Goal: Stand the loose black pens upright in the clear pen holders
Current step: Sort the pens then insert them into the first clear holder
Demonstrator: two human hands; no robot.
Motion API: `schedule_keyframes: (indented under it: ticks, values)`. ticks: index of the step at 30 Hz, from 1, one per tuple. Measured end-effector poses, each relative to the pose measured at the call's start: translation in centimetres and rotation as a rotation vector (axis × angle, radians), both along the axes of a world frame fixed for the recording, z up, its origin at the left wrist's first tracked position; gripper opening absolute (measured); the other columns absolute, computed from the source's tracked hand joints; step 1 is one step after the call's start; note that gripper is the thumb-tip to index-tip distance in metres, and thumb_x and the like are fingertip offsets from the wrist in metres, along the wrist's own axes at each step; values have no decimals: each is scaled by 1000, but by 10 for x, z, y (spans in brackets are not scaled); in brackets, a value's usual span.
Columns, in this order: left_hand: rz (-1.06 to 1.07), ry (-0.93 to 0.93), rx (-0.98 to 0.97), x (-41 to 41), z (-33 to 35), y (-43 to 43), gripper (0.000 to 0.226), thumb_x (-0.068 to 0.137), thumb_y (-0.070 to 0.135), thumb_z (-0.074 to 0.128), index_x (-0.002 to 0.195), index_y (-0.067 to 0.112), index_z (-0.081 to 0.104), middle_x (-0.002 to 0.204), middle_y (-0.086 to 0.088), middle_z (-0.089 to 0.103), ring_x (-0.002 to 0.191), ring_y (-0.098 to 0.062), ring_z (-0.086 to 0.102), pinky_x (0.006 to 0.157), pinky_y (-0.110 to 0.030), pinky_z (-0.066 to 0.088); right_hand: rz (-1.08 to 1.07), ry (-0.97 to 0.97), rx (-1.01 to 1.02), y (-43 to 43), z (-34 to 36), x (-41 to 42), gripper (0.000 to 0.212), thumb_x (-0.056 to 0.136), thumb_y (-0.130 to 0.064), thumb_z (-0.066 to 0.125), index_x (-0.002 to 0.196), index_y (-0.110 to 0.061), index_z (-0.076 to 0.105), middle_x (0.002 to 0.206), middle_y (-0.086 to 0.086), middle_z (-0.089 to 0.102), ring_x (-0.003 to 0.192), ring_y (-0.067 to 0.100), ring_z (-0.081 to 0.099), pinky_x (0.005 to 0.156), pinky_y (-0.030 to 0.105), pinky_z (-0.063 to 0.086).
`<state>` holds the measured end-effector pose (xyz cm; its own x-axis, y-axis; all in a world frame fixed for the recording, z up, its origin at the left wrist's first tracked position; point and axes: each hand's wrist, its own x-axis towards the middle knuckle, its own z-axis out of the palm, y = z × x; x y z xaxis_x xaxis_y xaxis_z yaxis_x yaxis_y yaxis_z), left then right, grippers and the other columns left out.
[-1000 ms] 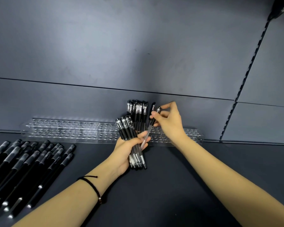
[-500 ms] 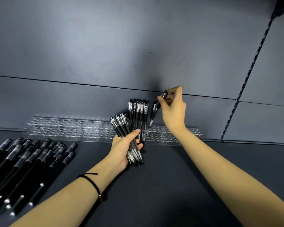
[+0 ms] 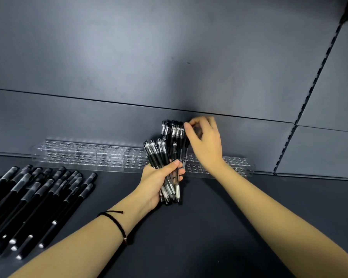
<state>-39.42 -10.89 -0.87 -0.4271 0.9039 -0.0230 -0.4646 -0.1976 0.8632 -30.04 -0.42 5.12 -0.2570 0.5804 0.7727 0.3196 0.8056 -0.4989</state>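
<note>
Black pens [image 3: 174,133] stand upright in a tight cluster in the clear pen holders [image 3: 88,155], a row of perforated racks at the foot of the back panel [image 3: 169,57]. Right hand [image 3: 207,145]: thumb and curled fingers close round the top of a single pen [image 3: 186,151] at the right edge of the cluster, its shaft pointing down to the holder; the grip is blurred. Left hand [image 3: 159,181]: fingers wrapped round a bundle of pens [image 3: 159,155], caps uppermost, held just in front of the holders. Loose pens [image 3: 38,197] lie side by side on the dark shelf surface [image 3: 209,227] at far left, well apart from both hands. A cord bracelet [image 3: 117,223] circles the left wrist. A slotted upright [image 3: 317,77] runs up the panel at right.
</note>
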Motion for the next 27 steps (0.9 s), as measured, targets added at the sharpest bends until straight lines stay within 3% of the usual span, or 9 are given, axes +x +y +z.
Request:
schedule_keyframes:
  ticks: [3, 6, 10, 13, 17, 20, 23, 27]
  values:
    - [-1, 5, 18, 1, 1, -1, 19, 84, 5, 71, 101, -1, 68, 91, -11, 76, 83, -20, 74, 71, -32, 60, 122, -149, -124, -12, -2, 0, 22, 86, -43, 66, 95, -23, 60, 79, -11, 59, 67, 6, 53, 68, 32, 50]
    - [-12, -16, 42, 1, 2, -2, 18, 83, 2, 70, 101, 3, 68, 92, -13, 76, 81, -20, 74, 67, -31, 60, 189, -290, -328, -17, -5, -2, 22, 86, -35, 70, 99, -23, 57, 80, -7, 66, 67, 4, 56, 69, 24, 48]
    - [-31, -25, 50, 1, 2, -3, 11, 87, 4, 67, 98, 2, 66, 92, -14, 75, 83, -22, 74, 69, -31, 61, 319, -66, -488, -15, -1, 1, 25, 89, -18, 68, 109, -23, 53, 86, 8, 73, 63, 11, 60, 53, 25, 48]
    - [-3, -55, 34, 0, 2, -1, 7, 92, 6, 61, 91, 0, 65, 89, -11, 76, 86, -22, 74, 71, -32, 61, 205, 239, -370, -9, 7, 6, 25, 91, -15, 65, 103, -29, 48, 84, 10, 72, 57, 12, 58, 49, 29, 51]
    - [24, -54, 9, -1, 4, 0, 9, 94, 8, 56, 89, 8, 63, 95, -7, 76, 77, -20, 74, 60, -27, 57, 87, 399, -193, 0, 14, 7, 20, 94, -17, 61, 98, -30, 48, 80, 4, 71, 60, 24, 58, 62, 42, 52]
    - [49, -2, -63, 0, 5, -1, 9, 93, 16, 62, 93, 7, 61, 70, 2, 69, 45, -11, 53, 43, -23, 44, 29, 420, -139, 7, 15, 7, 18, 94, -18, 60, 102, -27, 46, 84, 6, 69, 60, 23, 57, 64, 46, 53]
    - [55, 27, -90, 0, 7, 0, 19, 91, 26, 66, 86, 10, 58, 63, 1, 59, 41, -10, 38, 39, -22, 36, 1, 334, -108, 10, 11, 7, 18, 94, -18, 60, 103, -26, 46, 86, 3, 68, 66, 18, 59, 67, 41, 53]
    - [10, 18, -67, 0, 7, -2, 15, 94, 19, 58, 88, 7, 53, 55, 2, 58, 39, -10, 37, 38, -20, 35, 14, 217, -120, 9, 4, 7, 17, 94, -19, 62, 103, -23, 47, 85, -2, 64, 71, 11, 59, 68, 31, 49]
